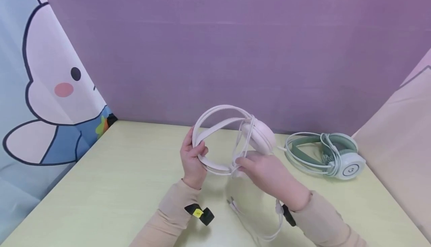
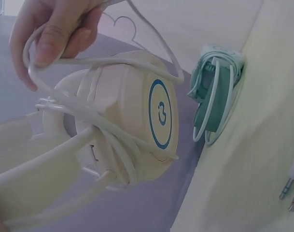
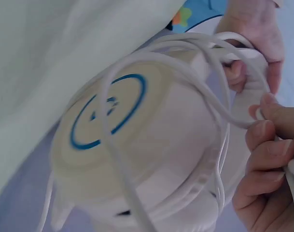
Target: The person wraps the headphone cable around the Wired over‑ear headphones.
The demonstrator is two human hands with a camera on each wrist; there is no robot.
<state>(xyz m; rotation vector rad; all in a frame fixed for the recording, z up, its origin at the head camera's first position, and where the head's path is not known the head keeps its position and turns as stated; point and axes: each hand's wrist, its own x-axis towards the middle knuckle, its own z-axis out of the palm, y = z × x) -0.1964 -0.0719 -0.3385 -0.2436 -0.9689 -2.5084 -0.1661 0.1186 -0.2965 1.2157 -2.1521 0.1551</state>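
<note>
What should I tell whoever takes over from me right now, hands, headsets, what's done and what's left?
Left hand: grips the white headset by its headband, held above the table.
Right hand: pinches the white cable beside the earcup.
Done: several cable loops already lie around the earcup; the green headset lies on the table to the right with its cable wrapped.
Left: the cable's tail and plugs hang loose over the table, probably to be wound on too.

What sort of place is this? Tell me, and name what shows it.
Likely a staged recording corner, not a lived-in room: a bare table, a plain purple backdrop and a cartoon curtain, with only two headsets out.
</note>
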